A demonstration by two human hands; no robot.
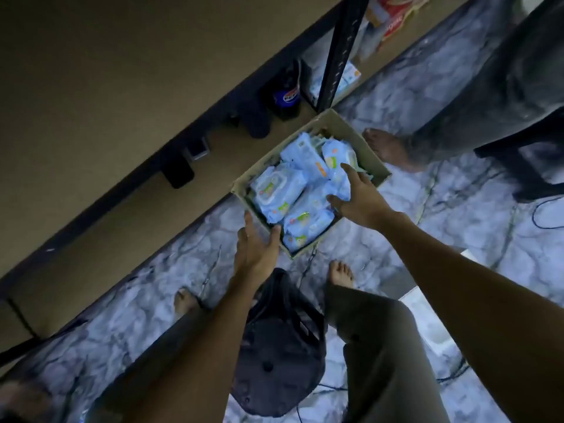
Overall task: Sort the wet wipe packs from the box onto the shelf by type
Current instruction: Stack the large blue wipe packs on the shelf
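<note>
Below, an open cardboard box [363, 138] on marbled floor holds soft, glossy blue wet wipe packs [280, 190]. Right hand [355, 193] spreads relaxed fingers over the packs; left hand [256, 242], fingers straight, touches the box's near corner.

**Bare arms, bare feet, olive trousers**

Both forearms bare, no sleeves in sight. Left hand [258, 248] and right hand [355, 198] ungloved, without rings or watch. Loose olive-brown trousers [381, 346] on both legs. Feet [341, 271] bare, toes showing.
</note>
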